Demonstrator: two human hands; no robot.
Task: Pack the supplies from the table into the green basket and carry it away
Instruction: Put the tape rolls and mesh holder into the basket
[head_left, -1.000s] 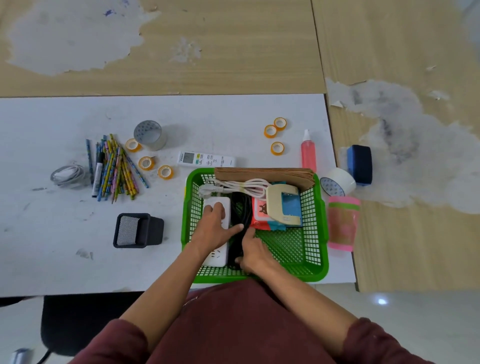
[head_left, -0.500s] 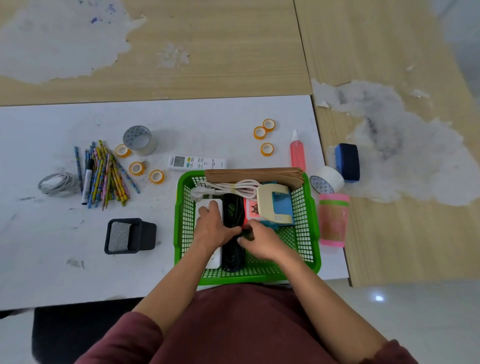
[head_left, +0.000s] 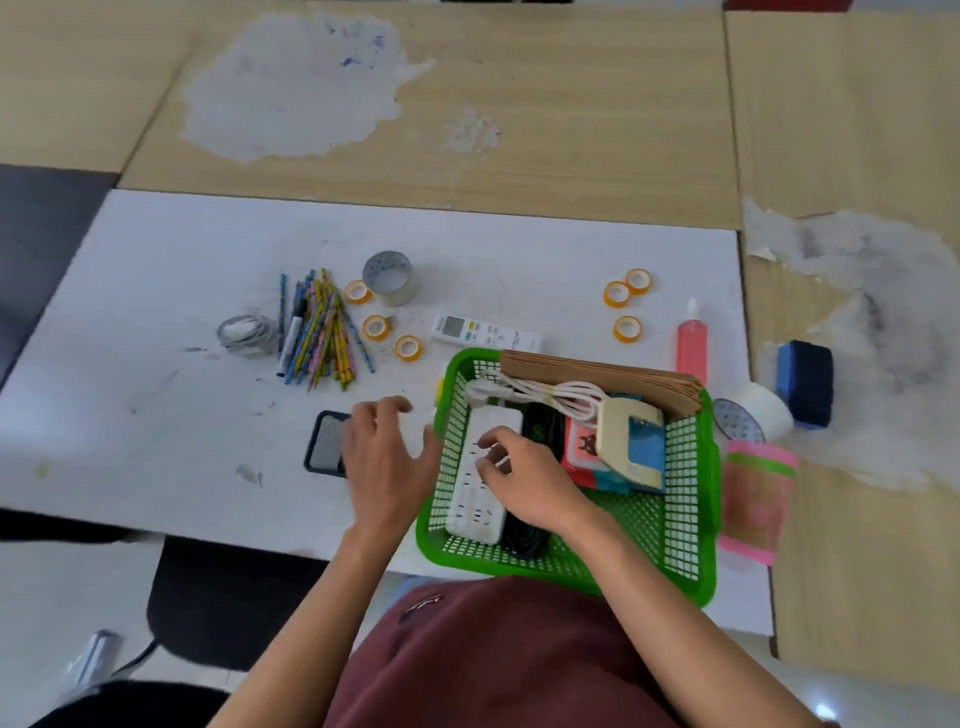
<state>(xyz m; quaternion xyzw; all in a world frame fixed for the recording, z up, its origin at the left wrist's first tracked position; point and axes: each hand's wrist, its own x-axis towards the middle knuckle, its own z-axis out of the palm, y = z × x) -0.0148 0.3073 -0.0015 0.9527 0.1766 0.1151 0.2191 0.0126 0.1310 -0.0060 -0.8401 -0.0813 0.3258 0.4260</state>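
Off to the left, pencils (head_left: 322, 332) lie in a loose bundle on the white table (head_left: 156, 312). Nearer the person, a black mesh holder (head_left: 323, 441) sits partly hidden under the left hand (head_left: 384, 467). That hand hangs palm down over the table with its fingers loosely spread and nothing in it, the thumb close to the basket's left wall; it is blurred. The green basket (head_left: 706, 571) sits at the table's near edge, right in front of the person, its long side running left to right and slightly skewed. Inside, along the left wall, a white power strip (head_left: 475, 499) lies with its length pointing away from the person. The right hand (head_left: 524, 473) reaches in over it, wrist low, fingers bent with their tips on the strip. I cannot tell whether they pinch anything.
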